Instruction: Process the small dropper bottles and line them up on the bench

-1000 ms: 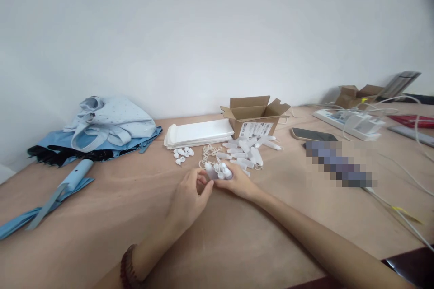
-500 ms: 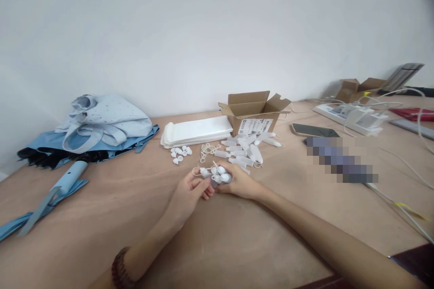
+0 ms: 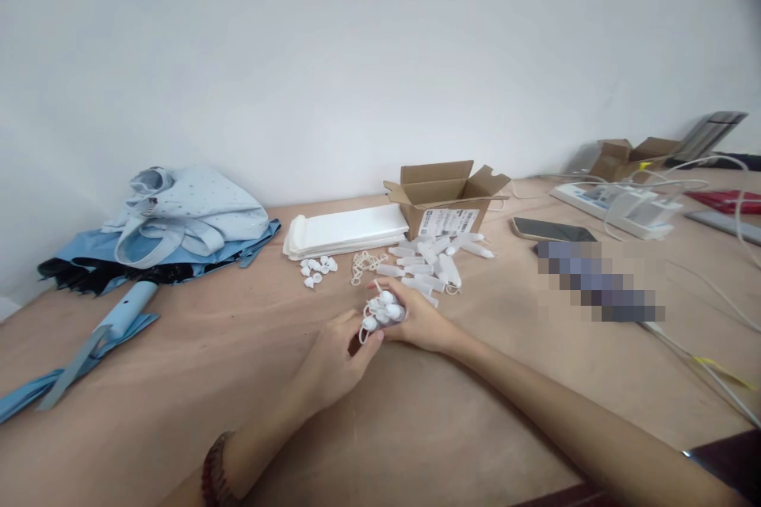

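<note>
My right hand [image 3: 419, 320] is closed around a bunch of small white plastic bottles [image 3: 382, 309] with round caps, held just above the wooden table [image 3: 178, 380]. My left hand [image 3: 336, 358] sits right beside them, its fingers curled and pinching at the lowest bottle's cap or loop. Behind the hands lies a loose pile of the same white bottles [image 3: 431, 265], a tangle of white cord loops [image 3: 364, 262] and several loose white caps [image 3: 316, 268].
An open cardboard box [image 3: 443, 194] and a stack of white bags [image 3: 345, 228] stand at the back. A blue umbrella and cloth [image 3: 172, 226] lie at left. A phone [image 3: 550, 229], a power strip [image 3: 618, 204], cables and another box [image 3: 630, 152] are at right.
The bunch of bottles has turned and risen slightly in my right hand. My left hand has slid down and back a little, still at the bunch's lower end.
</note>
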Available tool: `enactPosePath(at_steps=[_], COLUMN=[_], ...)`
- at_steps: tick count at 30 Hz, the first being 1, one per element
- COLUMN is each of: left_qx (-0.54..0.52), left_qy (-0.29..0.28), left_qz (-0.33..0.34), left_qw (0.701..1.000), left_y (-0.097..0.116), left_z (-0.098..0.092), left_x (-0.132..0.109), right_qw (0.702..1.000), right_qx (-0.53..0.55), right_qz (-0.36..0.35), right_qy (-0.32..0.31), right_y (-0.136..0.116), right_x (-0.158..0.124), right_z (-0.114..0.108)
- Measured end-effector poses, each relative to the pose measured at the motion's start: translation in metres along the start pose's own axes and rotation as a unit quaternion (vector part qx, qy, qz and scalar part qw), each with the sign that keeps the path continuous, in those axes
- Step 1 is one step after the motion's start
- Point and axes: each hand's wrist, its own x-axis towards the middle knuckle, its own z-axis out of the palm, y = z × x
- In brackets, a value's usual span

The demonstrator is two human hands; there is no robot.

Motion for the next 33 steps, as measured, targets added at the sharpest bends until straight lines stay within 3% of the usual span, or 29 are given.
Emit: enactPosePath(at_steps=[3,6,9,13,19,23,25,29,33], left_qx=[0.024,0.056,0.065,0.113,0.142,0.095,0.076,0.082,0.092], left_qy=[0.017,0.071,0.124,0.133,0.141,0.205,0.238,0.187,0.157], left_qz=[-0.016,-0.011,0.041,0.066,0.041,-0.018,-0.016,0.11,0.154], left_qw=[0.999,0.996,0.989,0.982,0.979,0.974,0.968,0.973,0.971], left_y=[0.001,-0.004,-0.01,-0.017,-0.017,-0.004,0.001,-0.002,-0.012], left_z=[0.001,0.002,0.002,0.002,0.0,-0.01,-0.013,-0.009,-0.003], left_x=[0.0,0.0,-0.001,-0.002,-0.004,-0.004,-0.004,-0.002,-0.002], right_qw=[1.0,0.994,0.972,0.944,0.95,0.967,0.97,0.968,0.96], right_qx=[-0.02,-0.096,-0.213,-0.304,-0.28,-0.233,-0.221,-0.229,-0.259], right_qz=[-0.014,-0.047,-0.085,-0.123,-0.139,-0.101,-0.086,-0.077,-0.099], right_qy=[0.0,0.018,0.047,0.033,0.016,0.035,0.049,0.061,0.044], right_y=[-0.001,0.0,0.003,0.007,0.006,0.001,-0.001,-0.001,0.003], right_x=[-0.001,-0.001,-0.001,-0.001,0.002,0.003,0.004,0.003,0.0], right_z=[0.002,0.003,0.001,-0.002,-0.002,-0.004,-0.004,-0.002,0.002])
